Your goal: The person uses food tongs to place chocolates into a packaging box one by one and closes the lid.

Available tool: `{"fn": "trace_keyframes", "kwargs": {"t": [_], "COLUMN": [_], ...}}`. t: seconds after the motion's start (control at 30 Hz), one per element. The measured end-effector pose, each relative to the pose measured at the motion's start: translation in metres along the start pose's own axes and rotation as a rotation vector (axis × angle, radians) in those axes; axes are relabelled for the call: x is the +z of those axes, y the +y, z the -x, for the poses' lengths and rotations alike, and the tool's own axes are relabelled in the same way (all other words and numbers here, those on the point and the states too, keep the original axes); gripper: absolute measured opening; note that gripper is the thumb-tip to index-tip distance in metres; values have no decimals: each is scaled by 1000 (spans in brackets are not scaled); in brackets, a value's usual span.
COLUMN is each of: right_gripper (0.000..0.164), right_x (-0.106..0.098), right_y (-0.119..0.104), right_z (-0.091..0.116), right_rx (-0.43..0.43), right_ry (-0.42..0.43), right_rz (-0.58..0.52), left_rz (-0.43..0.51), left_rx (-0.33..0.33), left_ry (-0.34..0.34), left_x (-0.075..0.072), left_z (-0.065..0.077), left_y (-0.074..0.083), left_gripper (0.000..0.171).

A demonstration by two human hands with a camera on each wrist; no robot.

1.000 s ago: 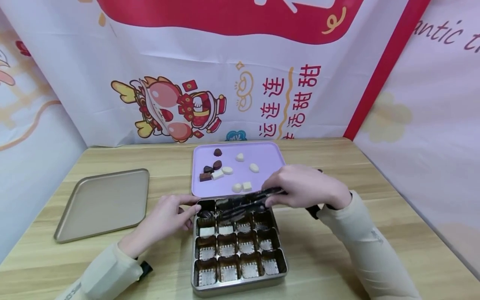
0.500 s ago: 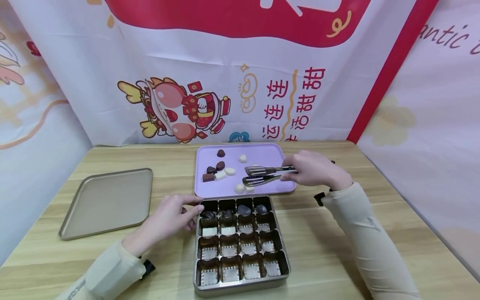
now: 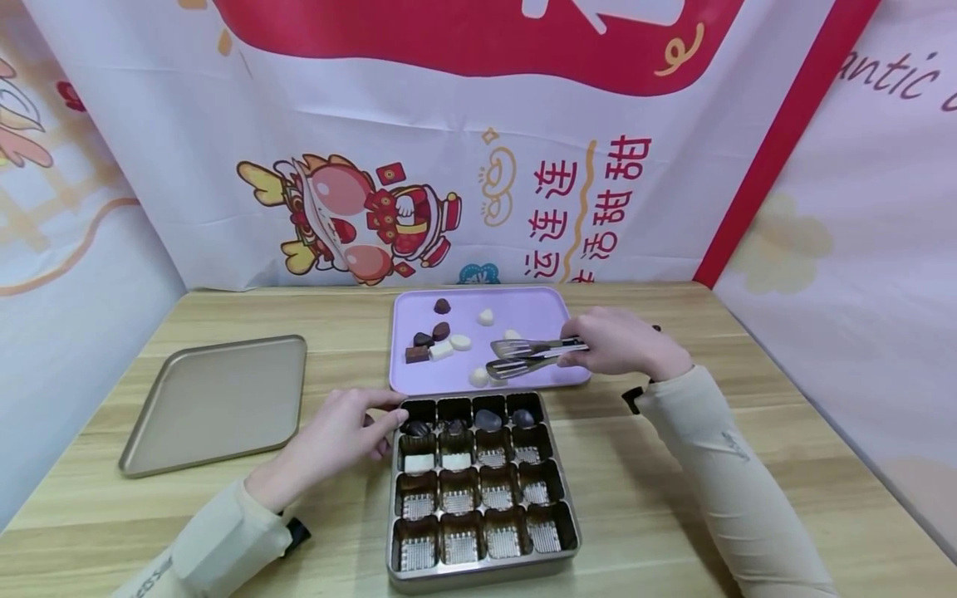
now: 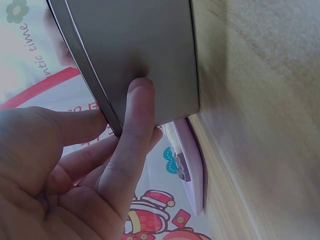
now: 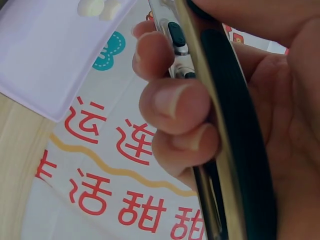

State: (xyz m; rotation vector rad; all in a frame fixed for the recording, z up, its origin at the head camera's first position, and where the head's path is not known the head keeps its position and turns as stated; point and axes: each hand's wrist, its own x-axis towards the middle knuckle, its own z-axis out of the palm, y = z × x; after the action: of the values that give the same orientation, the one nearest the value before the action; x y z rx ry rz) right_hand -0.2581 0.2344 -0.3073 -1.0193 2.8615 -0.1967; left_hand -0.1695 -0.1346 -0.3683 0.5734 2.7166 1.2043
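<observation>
My left hand grips the back left corner of a metal chocolate box divided into compartments. In the left wrist view, its index finger lies along the box's side wall and the thumb meets the rim. Dark chocolates fill the box's back row; two white chocolates lie at the left of the second row. Gripped in my right hand are slotted tongs, their ends slightly apart over the purple tray. Below the tongs, a white chocolate sits near the tray's front edge; another beside it is partly hidden.
Several dark and white chocolates are grouped on the purple tray's left half. A bare bronze-coloured tray lies on the wooden table at the left. A printed cloth hangs behind the table.
My right hand has moved the tongs from the box's back row to over the purple tray. A dark chocolate now shows in each back compartment. My left hand stays at the box corner.
</observation>
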Motion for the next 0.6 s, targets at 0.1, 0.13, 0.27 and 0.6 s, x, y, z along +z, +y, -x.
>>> {"fn": "trace_keyframes", "kwargs": {"t": [0.1,0.13,0.27,0.6], "right_gripper": [22,23,23,24], "right_x": [2,3,8,12], "right_y": [2,2,4,2], "right_z": [-1,-2,-5,-9], "right_rx": [-9,-10,-12,-37], "right_ry": [-4,-6,-5,19], "right_rz": [2,8,29,16], "left_rz": [5,4,7,6], "left_rx": [1,0,-8,-23], "left_ry": [-2,-2,-1,-4], "left_x": [-1,-1,0,1], "left_z": [0,0,0,1], "left_y": [0,0,0,-2], "left_gripper": [35,35,35,35]}}
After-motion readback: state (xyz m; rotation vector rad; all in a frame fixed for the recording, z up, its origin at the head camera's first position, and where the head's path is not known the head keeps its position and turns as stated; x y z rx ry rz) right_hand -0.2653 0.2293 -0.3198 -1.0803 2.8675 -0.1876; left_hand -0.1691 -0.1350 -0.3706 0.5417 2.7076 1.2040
